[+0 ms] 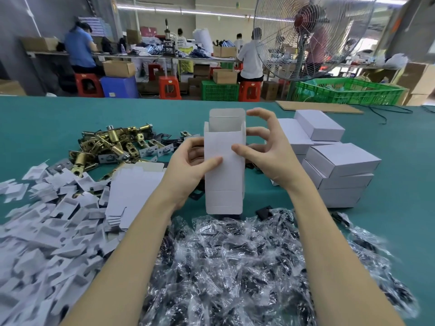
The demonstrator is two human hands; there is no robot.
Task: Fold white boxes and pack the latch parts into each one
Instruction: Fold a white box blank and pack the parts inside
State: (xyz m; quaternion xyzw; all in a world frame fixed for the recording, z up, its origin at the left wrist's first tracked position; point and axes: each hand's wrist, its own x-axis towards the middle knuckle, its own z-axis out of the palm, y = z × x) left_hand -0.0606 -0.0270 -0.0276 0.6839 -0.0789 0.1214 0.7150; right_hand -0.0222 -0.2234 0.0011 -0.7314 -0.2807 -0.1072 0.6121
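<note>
Teal cloth covers the table point(70, 114). Above it the left hand point(188, 165) grips a white box point(223, 165) standing upright, thumb across its front. The right hand point(266, 151) presses its thumb on the same face, fingers spread and curled beside it. Left of the hands lie brass latches point(110, 144); right, finished boxes point(339, 170); nearer, plastic bags point(235, 267).
</note>
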